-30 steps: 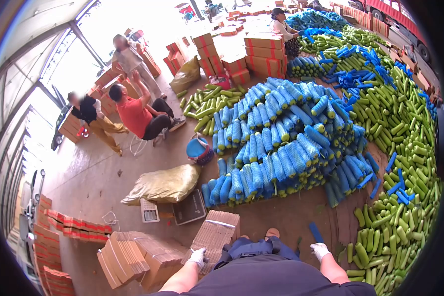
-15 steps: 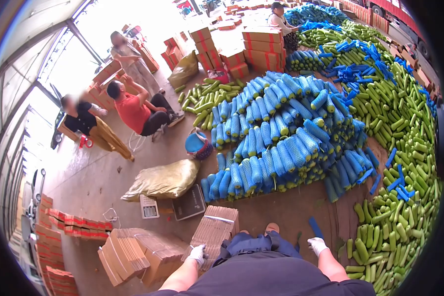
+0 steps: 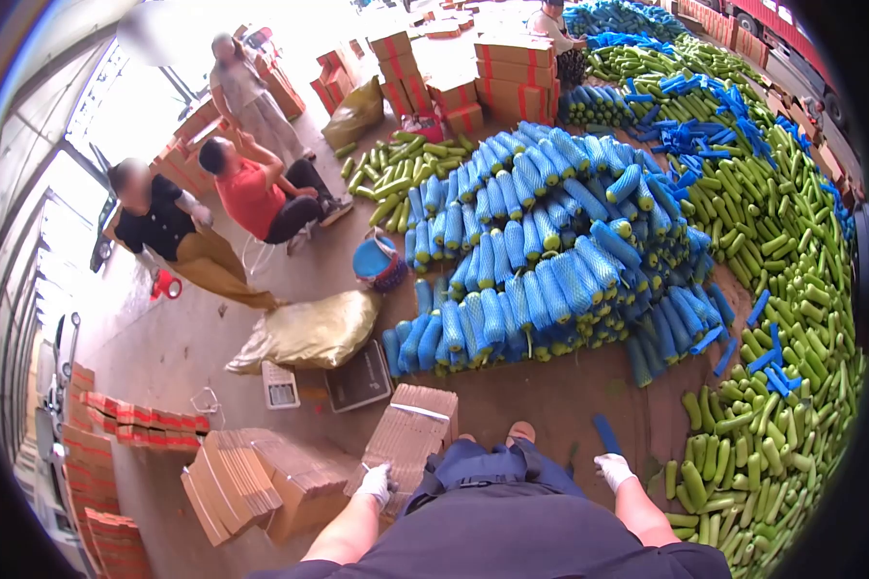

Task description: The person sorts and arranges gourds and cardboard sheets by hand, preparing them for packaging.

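My left hand (image 3: 377, 484), in a white glove, hangs low beside a strapped stack of flat cardboard boxes (image 3: 411, 433) and overlaps its near edge in this view. Its fingers are loosely bent and hold nothing visible. On the other side, my right hand (image 3: 614, 470), gloved too, hangs over the floor with fingers partly spread and nothing in them. Just beyond it lies a blue net sleeve (image 3: 606, 434). Ahead rises a large pile of green gourds in blue net sleeves (image 3: 541, 299).
Bare green gourds (image 3: 743, 463) cover the floor at right. A pale sack (image 3: 314, 330), a floor scale (image 3: 359, 378) and a blue-lined basket (image 3: 377, 261) stand left of centre. More folded cardboard (image 3: 299, 473) lies at left. A person in red (image 3: 246, 188) sits near two standing people.
My view has shifted slightly forward. Both hands stay low at my sides. The person in dark top and brown trousers has stepped closer to the sack.
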A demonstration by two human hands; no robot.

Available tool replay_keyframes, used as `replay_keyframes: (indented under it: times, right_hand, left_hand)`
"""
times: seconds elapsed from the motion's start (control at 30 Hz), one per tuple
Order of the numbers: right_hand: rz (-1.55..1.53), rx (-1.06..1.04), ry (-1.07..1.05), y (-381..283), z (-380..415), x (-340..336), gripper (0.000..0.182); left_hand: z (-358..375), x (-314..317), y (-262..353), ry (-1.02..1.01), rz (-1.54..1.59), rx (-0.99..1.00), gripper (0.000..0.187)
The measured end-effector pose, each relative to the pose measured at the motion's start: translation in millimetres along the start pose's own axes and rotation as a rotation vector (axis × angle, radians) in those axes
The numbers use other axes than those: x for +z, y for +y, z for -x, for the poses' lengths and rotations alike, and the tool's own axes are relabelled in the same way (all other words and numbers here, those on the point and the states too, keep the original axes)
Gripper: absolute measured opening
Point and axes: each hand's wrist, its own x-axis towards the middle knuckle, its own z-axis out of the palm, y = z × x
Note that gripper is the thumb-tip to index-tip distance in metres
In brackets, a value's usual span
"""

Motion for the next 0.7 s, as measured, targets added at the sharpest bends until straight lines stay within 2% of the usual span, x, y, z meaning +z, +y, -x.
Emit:
replay_keyframes:
  times: [0.1, 0.13, 0.3, 0.5, 0.53, 0.7]
  right_hand:
    - [-0.032, -0.044, -0.026, -14.4, 16.8, -3.3, 0.028]
    - [-0.015, -0.032, -0.028, -19.1, 22.1, -3.5, 0.029]
    - [0.028, 0.015, -0.037, -31.2, 28.7, -5.7, 0.031]
    - [0.049, -0.059, -0.052, -46.6, 24.4, -3.9, 0.026]
    - [0.082, -0.003, -0.045, -51.2, 25.8, -3.6, 0.027]
    - [0.107, 0.001, -0.041, -71.4, 34.4, 17.4, 0.027]
  left_hand:
    - [9.7, 0.4, -1.3, 0.0, 0.039, -0.004, 0.019]
    - [36.3, 10.4, 6.7, 0.041, -0.042, 0.009, 0.02]
    - [16.5, -5.6, -9.6, 0.041, 0.071, -0.039, 0.017]
    - [16.1, -24.1, -25.4, 0.07, 0.121, -0.041, 0.015]
    - [14.2, -28.5, -28.2, 0.069, 0.125, -0.045, 0.015]
    - [6.1, -55.3, -38.0, 0.132, 0.204, -0.118, 0.015]
